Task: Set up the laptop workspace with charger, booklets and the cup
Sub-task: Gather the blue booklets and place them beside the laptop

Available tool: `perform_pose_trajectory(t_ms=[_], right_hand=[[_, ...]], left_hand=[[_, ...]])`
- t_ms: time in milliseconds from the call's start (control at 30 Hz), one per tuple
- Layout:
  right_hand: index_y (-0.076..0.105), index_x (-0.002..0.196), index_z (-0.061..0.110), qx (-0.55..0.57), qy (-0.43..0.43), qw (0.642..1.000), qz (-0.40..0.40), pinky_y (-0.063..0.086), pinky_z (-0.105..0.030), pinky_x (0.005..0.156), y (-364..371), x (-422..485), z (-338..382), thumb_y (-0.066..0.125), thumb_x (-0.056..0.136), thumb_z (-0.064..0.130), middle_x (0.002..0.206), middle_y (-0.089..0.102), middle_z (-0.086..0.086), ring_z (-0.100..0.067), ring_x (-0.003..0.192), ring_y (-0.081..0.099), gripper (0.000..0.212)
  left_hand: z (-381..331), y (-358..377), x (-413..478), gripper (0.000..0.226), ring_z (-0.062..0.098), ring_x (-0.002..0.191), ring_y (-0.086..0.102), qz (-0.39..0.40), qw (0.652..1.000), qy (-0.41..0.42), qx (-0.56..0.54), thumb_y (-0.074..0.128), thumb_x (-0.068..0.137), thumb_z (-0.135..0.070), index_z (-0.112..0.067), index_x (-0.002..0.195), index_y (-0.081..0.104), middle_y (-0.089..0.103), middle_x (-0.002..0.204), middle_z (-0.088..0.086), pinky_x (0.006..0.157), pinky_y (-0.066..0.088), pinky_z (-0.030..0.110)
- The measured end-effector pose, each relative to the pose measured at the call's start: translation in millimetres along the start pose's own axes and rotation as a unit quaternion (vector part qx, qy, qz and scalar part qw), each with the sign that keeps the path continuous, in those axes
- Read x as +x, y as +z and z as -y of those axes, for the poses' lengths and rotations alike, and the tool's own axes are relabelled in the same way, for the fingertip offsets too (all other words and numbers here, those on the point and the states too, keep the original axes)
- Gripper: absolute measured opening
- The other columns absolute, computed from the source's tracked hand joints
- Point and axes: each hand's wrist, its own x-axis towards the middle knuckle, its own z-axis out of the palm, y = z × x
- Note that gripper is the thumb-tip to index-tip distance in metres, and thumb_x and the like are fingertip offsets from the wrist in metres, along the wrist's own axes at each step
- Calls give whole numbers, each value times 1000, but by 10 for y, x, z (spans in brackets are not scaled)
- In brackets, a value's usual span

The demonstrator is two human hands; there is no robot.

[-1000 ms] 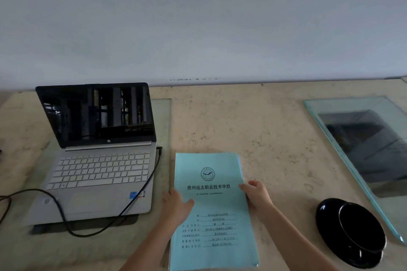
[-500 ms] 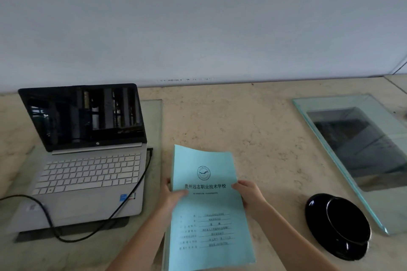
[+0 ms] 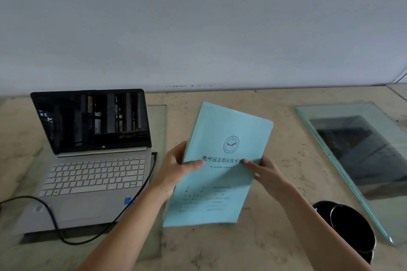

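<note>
Two hands [image 3: 176,169] [image 3: 267,175], one booklet stack [image 3: 222,160]

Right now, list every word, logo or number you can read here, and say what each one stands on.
"贵州远志职业技术": large title on the blue booklet; its end is hidden by the right hand.
Round emblem above the title: ring text too small to read.
Small lines lower on the cover: blurred, unreadable.
"hp" logo: below the screen of the laptop.
Blue sticker on the palm rest: unreadable.
</note>
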Motion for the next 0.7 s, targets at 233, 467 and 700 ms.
perform_pose_trajectory(t_ms=[233, 467, 700], right_hand=[[60, 113, -2, 2, -135, 989, -67, 57, -29, 74, 213, 77, 127, 62, 80, -12, 97, 73, -6, -17, 86, 68, 34], [54, 118, -7, -3, -144, 988, -50, 55, -36, 74, 309, 102, 174, 60, 82, -13, 107, 65, -20, -28, 92, 64, 37], [55, 119, -3, 3, -126, 991, -37, 55, -38, 75, 381, 115, 245, 75, 74, 6, 108, 66, -19, -28, 92, 66, 50]], left_hand=[[74, -33, 167, 43, -1, 80, 68, -73, 995, 57, 27, 66, 77, 9, -25, 103, 59, 72, 89, -12, 65, 53, 13], [178, -160, 232, 40, 8, 89, 68, -92, 995, 35, 17, 68, 78, 0, -26, 107, 57, 70, 98, -7, 74, 51, 25], [228, -215, 308, 33, 9, 82, 70, -93, 995, 31, 9, 70, 77, -4, -24, 102, 61, 72, 93, -6, 61, 53, 19]])
